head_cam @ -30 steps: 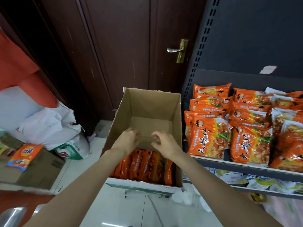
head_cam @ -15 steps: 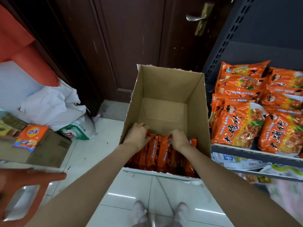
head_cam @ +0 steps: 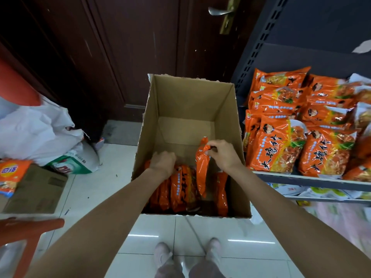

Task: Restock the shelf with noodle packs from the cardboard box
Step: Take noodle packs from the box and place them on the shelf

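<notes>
Our right hand (head_cam: 222, 155) pinches one pack (head_cam: 201, 169) by its top, raised above the row in the box (head_cam: 190, 97). Left hand (head_cam: 163, 163) grips packs below. Lift clear, then swing right to the shelf (head_cam: 301, 177).

Both my forearms run up from the bottom corners of the frame and converge toward the middle. My left hand (head_cam: 163, 163) sits just left of centre, back of the hand toward me, wrist bent down, fingers curled forward and hidden from view, so I cannot tell what they grip. My right hand (head_cam: 221, 155) is slightly higher and to the right of centre, knuckles up, thumb and fingers pinching the top edge of an orange noodle pack (head_cam: 201, 171) that hangs below it. My two feet (head_cam: 162, 255) show at the bottom centre.
</notes>
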Tool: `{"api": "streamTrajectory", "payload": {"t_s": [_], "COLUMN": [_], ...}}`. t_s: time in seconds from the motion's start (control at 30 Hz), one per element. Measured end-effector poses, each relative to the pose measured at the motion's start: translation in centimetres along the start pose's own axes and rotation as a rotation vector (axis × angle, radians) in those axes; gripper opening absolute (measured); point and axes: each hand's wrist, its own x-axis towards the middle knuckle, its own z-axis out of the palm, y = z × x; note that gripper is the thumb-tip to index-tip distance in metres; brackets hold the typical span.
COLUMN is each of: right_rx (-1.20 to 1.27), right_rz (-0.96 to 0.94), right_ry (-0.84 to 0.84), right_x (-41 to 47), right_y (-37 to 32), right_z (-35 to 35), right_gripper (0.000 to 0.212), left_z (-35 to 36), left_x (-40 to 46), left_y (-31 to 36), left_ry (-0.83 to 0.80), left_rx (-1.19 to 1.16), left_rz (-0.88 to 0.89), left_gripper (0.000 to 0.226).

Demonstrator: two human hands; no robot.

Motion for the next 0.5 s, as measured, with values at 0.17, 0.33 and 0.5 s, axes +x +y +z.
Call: {"api": "streamTrajectory", "payload": {"t_s": [0.17,0.33,0.5], "right_rx": [-0.003,0.024,0.071], "right_rz": [-0.032,-0.077,-0.164], "right_ry": [0.006,0.139,0.26], "right_x": [-0.6,-1.4,-2.5], "right_y": [-0.3,-0.7,-2.7], "right_z": [-0.1,-0.8,-2.4], "right_gripper": [0.011,0.01,0.01], "left_z": [0.0,-2.1,-5.8], "left_x": [-0.3,-2.3,-5.4], "left_y": [0.0,-0.2,0.2], "left_ry": [0.097,0.23,0.499], "left_rx": [-0.071,-0.316,-0.564], "left_rz": [0.043,0.134,0.19], "left_gripper": [0.019,0.019,0.012]}}
